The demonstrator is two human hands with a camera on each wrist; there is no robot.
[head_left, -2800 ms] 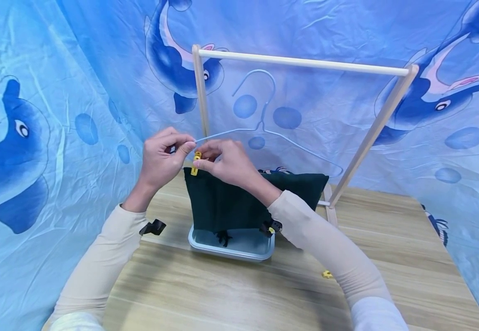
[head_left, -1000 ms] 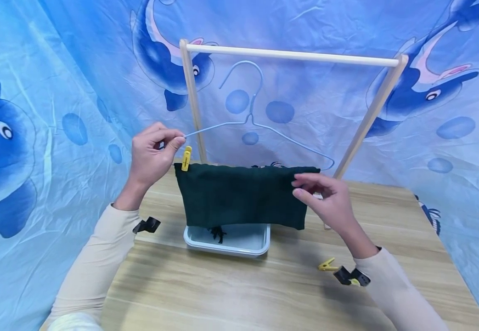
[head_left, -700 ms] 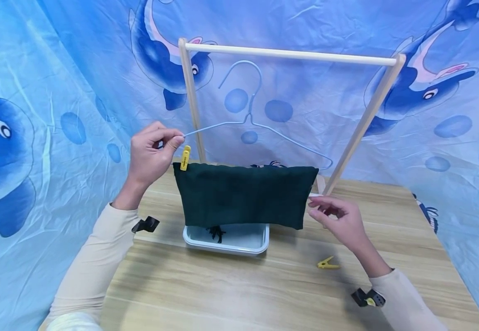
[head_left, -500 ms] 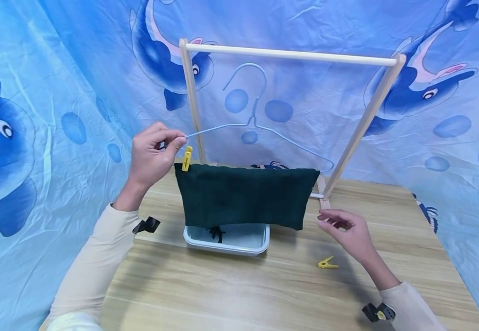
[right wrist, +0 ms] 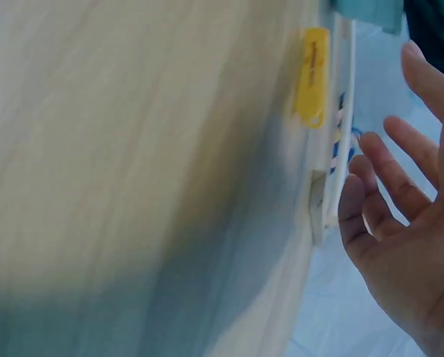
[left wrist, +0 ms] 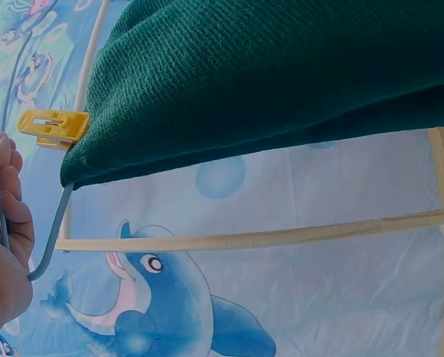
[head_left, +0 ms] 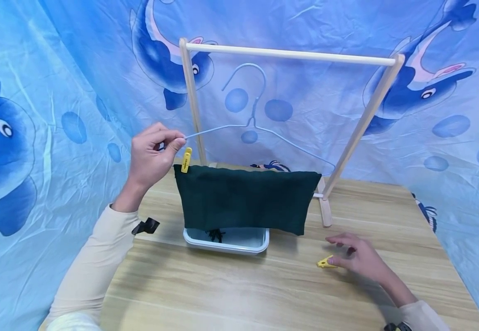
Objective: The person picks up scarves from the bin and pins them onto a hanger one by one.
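My left hand (head_left: 154, 151) pinches the left shoulder of a light-blue wire hanger (head_left: 239, 125), its hook pointing up. A dark green cloth (head_left: 247, 197) drapes folded over the hanger's lower bar. One yellow clothespin (head_left: 186, 160) clamps the cloth's top left corner; in the left wrist view this clothespin (left wrist: 54, 128) sits just beyond my fingers. Over the table at right, my right hand (head_left: 361, 257) hovers with parted fingers at a second yellow clothespin (head_left: 324, 262). In the right wrist view that clothespin (right wrist: 312, 78) lies apart from the relaxed fingers.
Behind the cloth stands a wooden rack with a white top rail (head_left: 293, 54). A pale blue tray (head_left: 227, 248) holding something dark and stringy sits beneath the cloth on the wooden table (head_left: 222, 294). A dolphin-print curtain (head_left: 313, 27) surrounds the table.
My right hand let go of the clothespin now on the cloth's left corner, swept right past the cloth and came down to the clothespin on the table. My left hand kept its pinch.
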